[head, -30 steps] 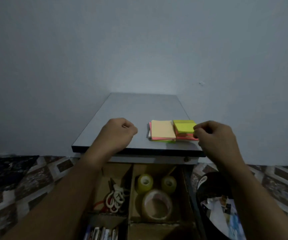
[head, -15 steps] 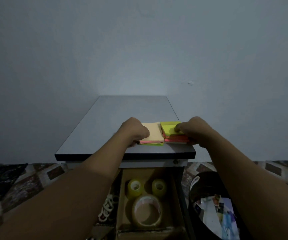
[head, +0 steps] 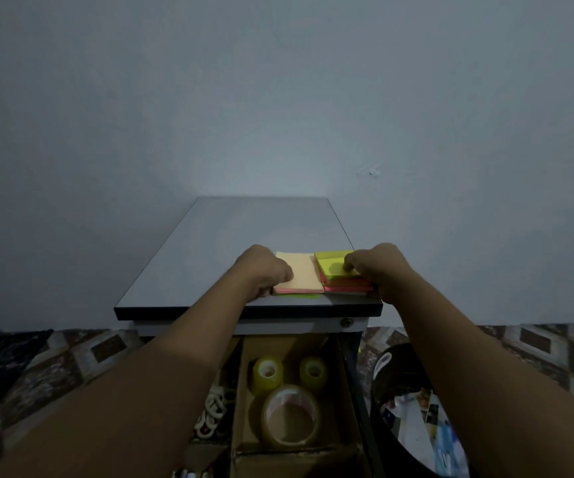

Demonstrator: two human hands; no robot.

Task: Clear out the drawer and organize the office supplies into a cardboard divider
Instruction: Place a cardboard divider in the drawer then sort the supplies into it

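Two stacks of sticky notes lie side by side near the front edge of the grey cabinet top (head: pixel 244 229). My left hand (head: pixel 263 269) grips the left edge of the pale orange stack (head: pixel 304 276). My right hand (head: pixel 378 267) grips the right side of the yellow-topped stack (head: pixel 330 265), fingers curled over its top. Below, the open drawer holds a cardboard divider (head: pixel 242 395). One compartment contains two small yellow tape rolls (head: pixel 268 370) and a large clear tape roll (head: pixel 290 417). White clips (head: pixel 213 414) lie in the left compartment, partly hidden by my left forearm.
A dark round bin (head: pixel 413 405) with paper scraps stands on the floor right of the drawer. A lock (head: pixel 347 322) sits on the cabinet front. A plain wall rises behind; patterned floor tiles lie on both sides.
Both hands moved inward from beside the stacks and took hold of them, left on the orange stack, right on the yellow one. The view shifted slightly.
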